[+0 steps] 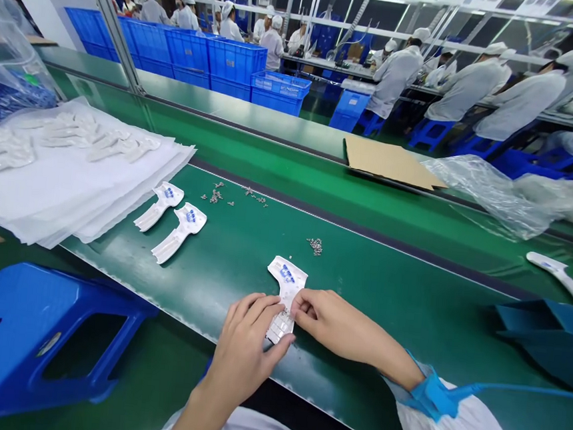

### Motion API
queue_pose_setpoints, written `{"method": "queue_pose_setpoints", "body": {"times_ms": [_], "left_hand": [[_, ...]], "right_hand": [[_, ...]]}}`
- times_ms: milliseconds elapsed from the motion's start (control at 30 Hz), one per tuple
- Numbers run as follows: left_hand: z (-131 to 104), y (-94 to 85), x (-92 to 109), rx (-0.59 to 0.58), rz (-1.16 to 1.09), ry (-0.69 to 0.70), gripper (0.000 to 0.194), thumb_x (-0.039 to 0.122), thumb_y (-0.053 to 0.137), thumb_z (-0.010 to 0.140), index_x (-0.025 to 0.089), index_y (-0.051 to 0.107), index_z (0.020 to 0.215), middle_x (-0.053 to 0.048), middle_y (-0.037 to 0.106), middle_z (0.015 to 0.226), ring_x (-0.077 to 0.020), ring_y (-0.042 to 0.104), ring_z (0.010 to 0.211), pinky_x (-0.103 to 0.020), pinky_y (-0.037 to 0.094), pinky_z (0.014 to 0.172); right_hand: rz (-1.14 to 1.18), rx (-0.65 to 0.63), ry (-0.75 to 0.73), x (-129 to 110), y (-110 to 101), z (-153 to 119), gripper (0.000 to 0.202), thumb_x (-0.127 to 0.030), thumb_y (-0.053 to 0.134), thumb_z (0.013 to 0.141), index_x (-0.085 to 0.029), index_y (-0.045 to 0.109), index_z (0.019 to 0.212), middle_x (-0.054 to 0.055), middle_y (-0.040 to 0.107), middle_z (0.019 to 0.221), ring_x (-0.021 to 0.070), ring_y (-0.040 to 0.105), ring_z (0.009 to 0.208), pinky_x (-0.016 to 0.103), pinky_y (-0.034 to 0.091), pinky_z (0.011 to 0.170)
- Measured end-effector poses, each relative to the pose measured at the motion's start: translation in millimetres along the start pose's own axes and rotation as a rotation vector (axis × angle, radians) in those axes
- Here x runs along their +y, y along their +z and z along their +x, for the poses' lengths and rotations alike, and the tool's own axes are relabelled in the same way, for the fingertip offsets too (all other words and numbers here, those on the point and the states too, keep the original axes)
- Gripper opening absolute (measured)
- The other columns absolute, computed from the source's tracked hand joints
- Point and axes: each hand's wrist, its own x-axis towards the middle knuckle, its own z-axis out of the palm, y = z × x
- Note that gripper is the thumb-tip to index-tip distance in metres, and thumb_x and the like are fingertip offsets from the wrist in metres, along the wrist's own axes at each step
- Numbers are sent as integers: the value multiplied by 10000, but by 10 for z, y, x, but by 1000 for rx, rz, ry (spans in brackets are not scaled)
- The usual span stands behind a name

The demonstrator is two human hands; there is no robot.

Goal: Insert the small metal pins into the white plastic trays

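Head view: left hand (248, 335) clamped, thumb and fingers, on the lower part of a white shell (289, 281) lying on the green counter (384, 297); right hand (332, 319) curled at the shell's right edge, fingertip closure cannot be told. Small metal pieces (316, 246) heaped near its far end; two similar shells (189, 220) lie left, near white sheets (92, 191).

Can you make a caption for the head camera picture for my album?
Left hand and right hand at a white piece on a green workbench, with tiny metal bits beyond.
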Motion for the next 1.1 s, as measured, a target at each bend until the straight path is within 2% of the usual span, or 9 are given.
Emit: {"method": "queue_pose_setpoints", "body": {"times_ms": [133, 267, 467, 633, 800, 900, 967, 1100], "left_hand": [[-7, -5, 4, 4, 3, 1, 374, 258, 690, 889, 238, 552, 1236, -43, 638, 1281, -281, 534, 1194, -455, 473, 964], [-12, -6, 8, 2, -2, -5, 366, 262, 681, 897, 242, 551, 1238, -38, 635, 1286, -280, 527, 1201, -453, 467, 972], [-11, -9, 4, -7, -10, -7, 373, 257, 691, 888, 245, 552, 1234, -34, 635, 1283, -277, 528, 1202, -454, 468, 972], [5, -14, 13, -9, -12, -6, 364, 264, 698, 883, 245, 561, 1219, -36, 645, 1262, -272, 545, 1188, -460, 477, 967], [14, 4, 3, 32, -28, -25, 332, 243, 672, 894, 233, 576, 1213, -64, 651, 1232, -275, 592, 1129, -459, 516, 917], [3, 33, -35, 47, -92, -44, 325, 251, 613, 935, 229, 568, 1256, -83, 641, 1247, -259, 605, 1126, -444, 537, 929], [-6, 59, -41, 54, -139, -68, 309, 249, 583, 953, 243, 576, 1262, -80, 633, 1274, -245, 608, 1142, -426, 547, 944], [-9, 64, 46, 75, -216, -80, 356, 286, 611, 941, 277, 562, 1294, -60, 642, 1293, -226, 619, 1163, -387, 562, 956]], "right_hand": [[22, -57, -45, 62, -26, 45, 171, -195, 495, 918, -207, 645, 837, -30, 650, 720, 122, 536, 616, 223, 346, 536], [-5, -40, -15, 59, 3, 48, 177, -188, 491, 913, -205, 648, 834, -26, 662, 717, 124, 545, 617, 227, 344, 539], [-64, 8, 26, 52, 50, 22, 195, -293, 472, 962, -220, 620, 859, -7, 682, 756, 156, 568, 655, 251, 336, 549], [-33, 49, 24, 89, 109, 46, 40, -262, 515, 942, -237, 520, 911, -14, 683, 781, 173, 609, 717, 257, 378, 591], [167, 94, 26, 158, 220, 72, 97, -244, 506, 945, -249, 415, 909, -41, 648, 719, 152, 629, 625, 247, 458, 573], [406, 137, 54, 182, 346, 69, 148, -322, 523, 953, -252, 396, 923, -39, 645, 744, 159, 670, 648, 261, 532, 583], [561, 209, 78, 177, 449, 58, 211, -394, 552, 944, -256, 392, 944, -26, 641, 829, 165, 691, 694, 276, 569, 600], [644, 322, 37, 149, 561, 40, 310, -499, 587, 924, -260, 391, 954, -24, 618, 893, 149, 678, 658, 264, 558, 563]]}}
